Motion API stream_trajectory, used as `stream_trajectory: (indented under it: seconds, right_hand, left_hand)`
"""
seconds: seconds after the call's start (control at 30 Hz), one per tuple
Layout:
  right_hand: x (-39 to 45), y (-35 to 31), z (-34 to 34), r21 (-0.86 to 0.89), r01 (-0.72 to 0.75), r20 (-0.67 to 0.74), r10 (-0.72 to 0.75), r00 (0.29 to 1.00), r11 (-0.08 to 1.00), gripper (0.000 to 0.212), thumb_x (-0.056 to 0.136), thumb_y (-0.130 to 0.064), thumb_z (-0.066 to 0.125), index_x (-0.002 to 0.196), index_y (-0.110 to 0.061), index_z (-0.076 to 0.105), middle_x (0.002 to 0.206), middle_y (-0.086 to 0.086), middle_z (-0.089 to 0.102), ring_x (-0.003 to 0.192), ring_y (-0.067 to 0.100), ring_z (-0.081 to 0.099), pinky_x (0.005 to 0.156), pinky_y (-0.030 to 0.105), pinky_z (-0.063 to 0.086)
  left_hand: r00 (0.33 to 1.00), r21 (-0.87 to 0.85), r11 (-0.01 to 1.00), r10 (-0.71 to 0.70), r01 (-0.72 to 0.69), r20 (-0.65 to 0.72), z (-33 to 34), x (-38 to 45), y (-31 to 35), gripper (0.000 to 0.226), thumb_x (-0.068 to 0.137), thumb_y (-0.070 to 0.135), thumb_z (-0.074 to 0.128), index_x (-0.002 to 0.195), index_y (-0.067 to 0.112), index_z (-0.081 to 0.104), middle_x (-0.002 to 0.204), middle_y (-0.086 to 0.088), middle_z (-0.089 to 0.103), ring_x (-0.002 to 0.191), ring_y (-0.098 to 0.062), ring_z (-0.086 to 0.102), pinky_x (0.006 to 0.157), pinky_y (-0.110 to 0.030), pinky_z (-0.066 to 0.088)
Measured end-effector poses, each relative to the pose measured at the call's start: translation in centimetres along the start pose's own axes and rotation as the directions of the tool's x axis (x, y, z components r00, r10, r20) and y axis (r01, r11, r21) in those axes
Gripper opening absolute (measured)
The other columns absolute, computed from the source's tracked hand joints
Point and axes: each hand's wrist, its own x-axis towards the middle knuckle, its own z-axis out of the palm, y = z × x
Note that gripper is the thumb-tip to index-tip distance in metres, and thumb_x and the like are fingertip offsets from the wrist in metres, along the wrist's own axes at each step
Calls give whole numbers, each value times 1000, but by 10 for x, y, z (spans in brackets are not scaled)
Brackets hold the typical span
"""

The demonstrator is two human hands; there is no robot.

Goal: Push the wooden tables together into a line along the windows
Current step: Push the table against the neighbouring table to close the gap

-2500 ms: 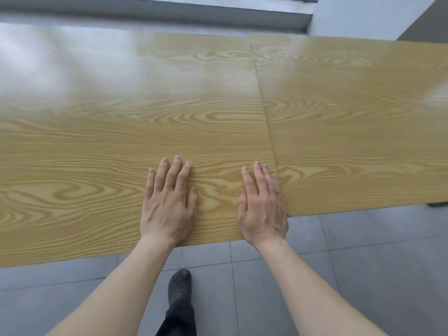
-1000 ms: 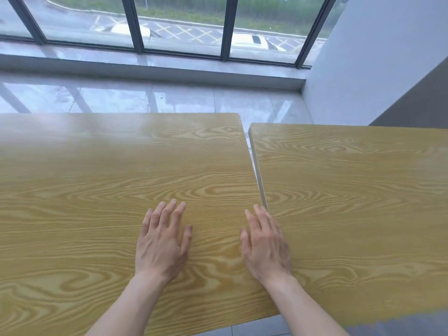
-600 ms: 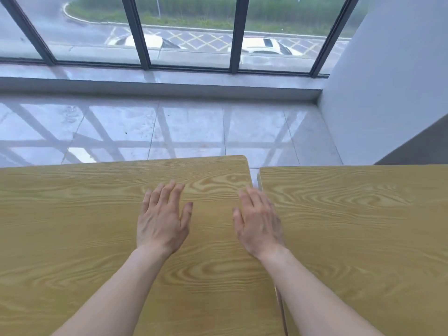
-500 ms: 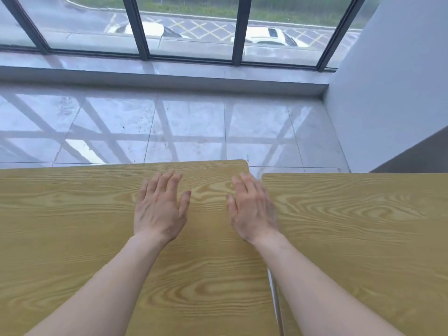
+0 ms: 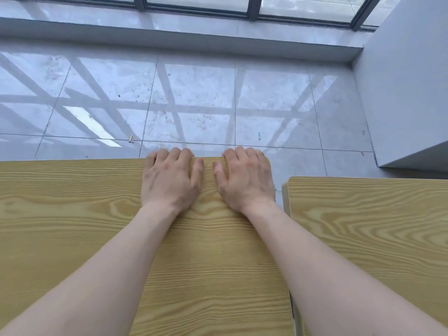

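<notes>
Two wooden tables stand side by side under me. The left table reaches farther toward the windows than the right table, and a narrow gap runs between them. My left hand and my right hand both lie on the left table's far edge near its right corner. The fingers of each hand curl over that edge and grip it, while the thumbs rest on the top.
Glossy grey floor tiles stretch from the tables to a low sill under the window frames. A white wall stands at the right. Two small bits of litter lie on the tiles.
My hands slid forward across the left table from flat on its top to its far edge, where the fingers now hook over it. My view has tilted down toward the floor.
</notes>
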Motion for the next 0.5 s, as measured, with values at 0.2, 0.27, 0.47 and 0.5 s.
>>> stream_trajectory:
  seconds: [0.2,0.27,0.47,0.5]
  right_hand:
    - [-2,3,1,22,11,-22,-10,1000,1000,48,101,-50,32,110,-15,63,103,4,64,102,27,55,103,40,36]
    - [-4,5,1,29,15,-23,-15,1000,999,47,101,-50,33,110,-15,63,104,4,64,103,27,55,103,40,35]
    - [-26,22,-2,0,-19,-6,19,1000,1000,48,101,-51,31,111,-16,62,104,3,63,101,26,55,101,40,37]
    - [-29,26,-3,-8,-28,-5,28,1000,1000,48,100,-51,30,111,-16,61,105,3,63,101,26,54,101,40,38]
  left_hand:
    - [999,23,1000,-14,15,-31,1,-2,6,40,102,49,30,98,19,56,103,-3,65,105,-31,51,104,-45,31]
    - [999,27,1000,-10,11,-32,2,-3,7,40,102,48,30,98,18,57,103,-5,65,104,-32,51,103,-45,32]
    - [999,54,998,39,-38,-27,8,-16,26,38,101,47,32,93,18,54,97,-5,64,100,-31,51,100,-45,33]
    - [998,60,997,51,-50,-25,10,-18,29,38,101,47,32,93,18,54,97,-5,64,99,-31,52,100,-45,34]
